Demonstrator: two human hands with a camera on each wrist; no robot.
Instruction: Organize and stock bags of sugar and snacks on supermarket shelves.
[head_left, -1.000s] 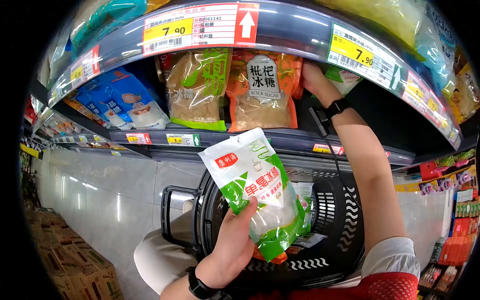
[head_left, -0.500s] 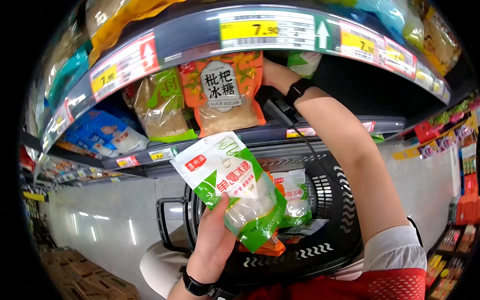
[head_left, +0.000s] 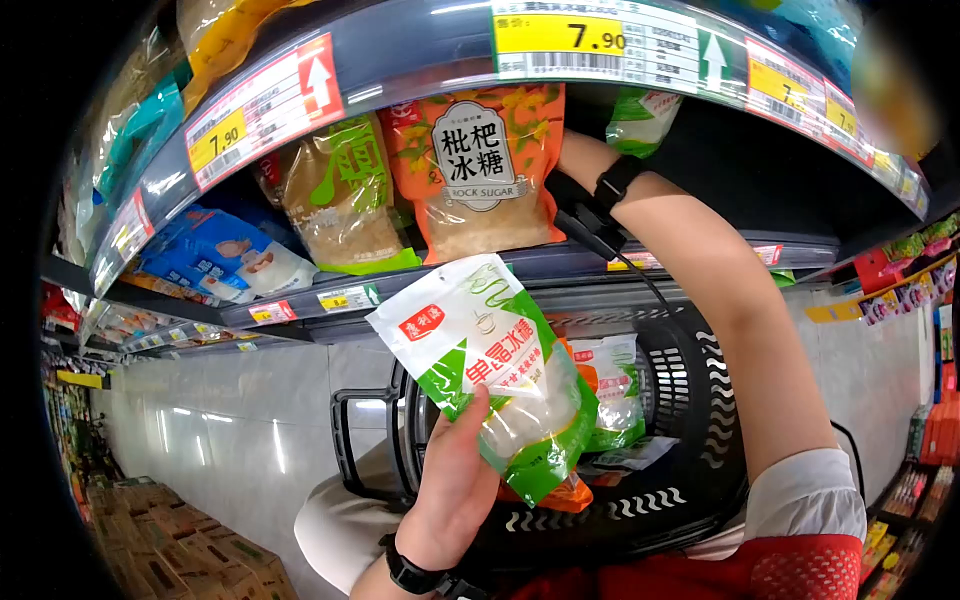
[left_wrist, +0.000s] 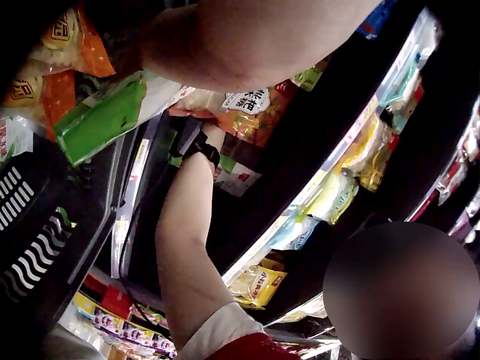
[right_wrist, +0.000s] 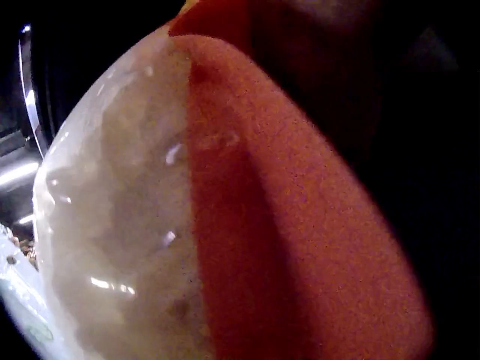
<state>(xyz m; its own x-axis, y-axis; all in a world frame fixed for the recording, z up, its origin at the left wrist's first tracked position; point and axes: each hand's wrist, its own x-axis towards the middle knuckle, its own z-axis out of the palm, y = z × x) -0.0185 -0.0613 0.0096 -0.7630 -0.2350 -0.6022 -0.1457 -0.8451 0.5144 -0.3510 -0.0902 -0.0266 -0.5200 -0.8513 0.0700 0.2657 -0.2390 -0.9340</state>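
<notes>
My left hand (head_left: 455,485) holds a white and green bag of rock sugar (head_left: 530,400) above a black basket, thumb on its front. In the left wrist view that bag (left_wrist: 105,120) appears from its green end. On the shelf stands an orange bag of rock sugar (head_left: 485,220) with a clear lower window. My right hand (head_left: 585,158) reaches in past its right edge, and its fingers are hidden behind the bag. The right wrist view is filled by the orange bag's side (right_wrist: 255,225), close to the camera; I cannot tell whether the fingers grip it.
The black shopping basket (head_left: 720,400) holds another white and green bag (head_left: 615,400) and orange packets (head_left: 565,495). Left on the shelf are a brown sugar bag (head_left: 340,200) and blue bags (head_left: 235,255). A white and green bag (head_left: 640,120) sits farther in. The shelf edge (head_left: 410,65) overhangs my right wrist.
The head view has swung, so the shelf bags appear farther left than a second ago. My right hand is farther behind the orange bag's edge. My left hand keeps its hold.
</notes>
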